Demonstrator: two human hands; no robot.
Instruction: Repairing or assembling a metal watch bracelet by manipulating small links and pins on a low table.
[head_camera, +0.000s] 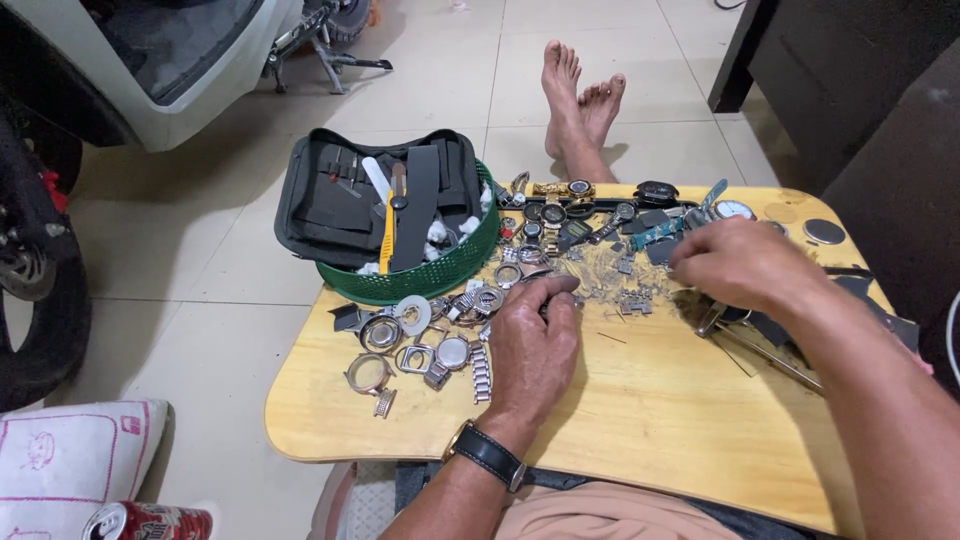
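My left hand (533, 340) rests palm down on a small wooden lap table (640, 420), fingertips touching loose watch cases and metal bracelets (440, 345). A black-strapped wristwatch (487, 455) is on that wrist. My right hand (738, 265) lies fingers curled over a heap of small metal links and watch parts (620, 275); whether it pinches anything is hidden. Several whole watches (560, 205) lie along the table's far edge.
A green basket (420, 280) holds an open black tool case (345, 200) with a yellow-handled tool. My bare feet (580, 100) stretch over the tiled floor. A vehicle wheel stands at left, dark furniture at right, a cushion and a can at bottom left.
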